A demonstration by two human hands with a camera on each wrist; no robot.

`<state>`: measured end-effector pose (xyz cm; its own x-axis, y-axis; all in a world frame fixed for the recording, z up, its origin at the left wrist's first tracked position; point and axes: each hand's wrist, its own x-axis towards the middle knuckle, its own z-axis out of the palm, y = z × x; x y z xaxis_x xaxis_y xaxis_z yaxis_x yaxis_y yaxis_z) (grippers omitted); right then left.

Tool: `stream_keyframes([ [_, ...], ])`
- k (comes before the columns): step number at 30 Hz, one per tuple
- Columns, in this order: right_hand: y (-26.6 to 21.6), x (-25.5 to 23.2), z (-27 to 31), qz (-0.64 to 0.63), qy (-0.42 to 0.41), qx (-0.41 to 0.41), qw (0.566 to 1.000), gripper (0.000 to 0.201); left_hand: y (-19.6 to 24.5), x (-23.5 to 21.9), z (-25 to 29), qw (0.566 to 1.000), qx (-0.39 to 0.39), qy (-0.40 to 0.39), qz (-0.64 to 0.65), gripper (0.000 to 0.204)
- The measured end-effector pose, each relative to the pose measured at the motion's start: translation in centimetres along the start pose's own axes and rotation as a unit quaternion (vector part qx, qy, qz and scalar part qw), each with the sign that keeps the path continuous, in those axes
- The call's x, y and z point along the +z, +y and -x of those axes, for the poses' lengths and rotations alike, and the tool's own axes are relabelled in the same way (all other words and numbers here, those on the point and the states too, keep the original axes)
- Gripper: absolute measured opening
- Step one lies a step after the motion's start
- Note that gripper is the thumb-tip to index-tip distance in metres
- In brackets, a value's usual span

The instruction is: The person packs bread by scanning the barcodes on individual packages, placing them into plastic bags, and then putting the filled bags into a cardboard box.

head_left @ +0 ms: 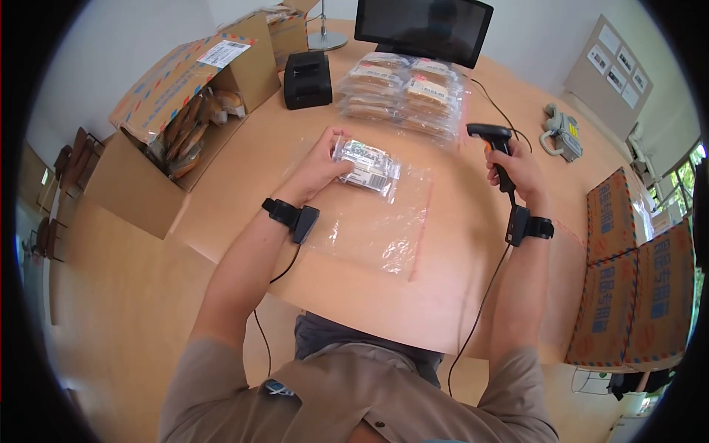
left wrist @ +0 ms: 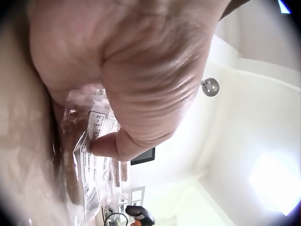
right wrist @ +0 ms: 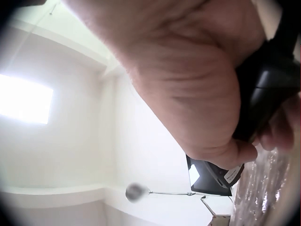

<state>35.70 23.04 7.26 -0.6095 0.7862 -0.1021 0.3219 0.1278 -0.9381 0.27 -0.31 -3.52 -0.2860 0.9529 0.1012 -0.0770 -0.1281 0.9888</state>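
In the head view the left hand (head_left: 326, 168) pinches the left end of a clear packet (head_left: 369, 166) with a printed barcode label, thumb on top. The packet lies over a large flat clear plastic bag (head_left: 377, 229) on the table. The left wrist view shows the thumb of that hand (left wrist: 127, 84) pressing the packet's label (left wrist: 94, 155). To the right, the right hand (head_left: 519, 171) grips a black handheld scanner (head_left: 502, 159) by its handle, raised above the table. In the right wrist view, the right hand (right wrist: 188, 84) wraps round the black handle (right wrist: 263, 94).
Stacked bagged packets (head_left: 402, 92) lie before a monitor (head_left: 423, 29). An opened carton (head_left: 140, 173) with packets stands at left, near a black device (head_left: 306, 80). A telephone (head_left: 564, 133) sits back right; printed cartons (head_left: 628, 295) stand at right. Cables run from both wrists.
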Motion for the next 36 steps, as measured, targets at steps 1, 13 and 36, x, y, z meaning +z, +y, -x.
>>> stream_keyframes([
  [1, -1.4, 0.8, 0.6, -0.012, -0.012, -0.014, 1.0, 0.017, -0.2, -0.2, 0.0, 1.0, -0.004, 0.001, 0.001, 0.072],
  [13, -4.5, 9.6, 2.1, 0.116, -0.188, -0.011, 0.975, 0.034, 1.5, 0.8, 0.6, 0.998, -0.024, 0.013, -0.054, 0.059],
  [36, -4.2, 11.3, 2.6, 0.215, -0.173, -0.046, 0.96, 0.027, 1.1, 0.6, 0.2, 0.997, -0.019, 0.008, -0.075, 0.045],
])
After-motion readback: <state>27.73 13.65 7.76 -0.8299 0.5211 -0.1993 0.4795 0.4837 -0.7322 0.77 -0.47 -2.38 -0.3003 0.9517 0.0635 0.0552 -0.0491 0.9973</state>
